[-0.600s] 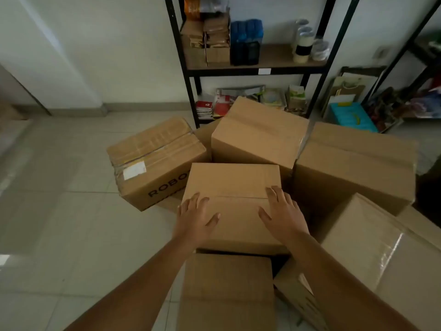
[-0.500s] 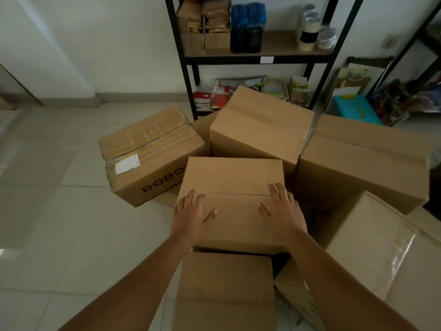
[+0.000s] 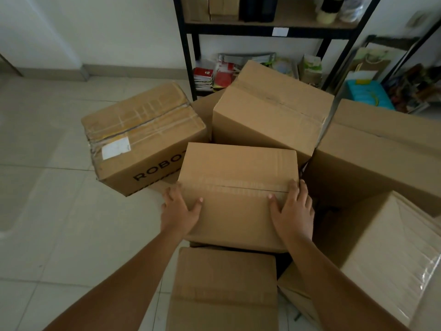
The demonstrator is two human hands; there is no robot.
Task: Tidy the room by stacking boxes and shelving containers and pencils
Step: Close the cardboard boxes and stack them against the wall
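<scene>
Both arms outstretched, left hand (image 3: 179,209) and right hand (image 3: 294,209) gripping middle box (image 3: 236,177) sides

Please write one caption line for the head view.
Both hands, left hand and right hand, grip the middle cardboard box at its sides.

Left hand (image 3: 179,211) and right hand (image 3: 294,209) gripping middle cardboard box (image 3: 236,173), shelf (image 3: 262,29) behind

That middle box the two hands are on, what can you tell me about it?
The middle box is plain brown cardboard, closed, with clear tape along its top seam. It sits raised among other boxes, partly over the near box. The left hand grips its left edge and the right hand its right edge, thumbs on top, fingers wrapping the sides.
</scene>
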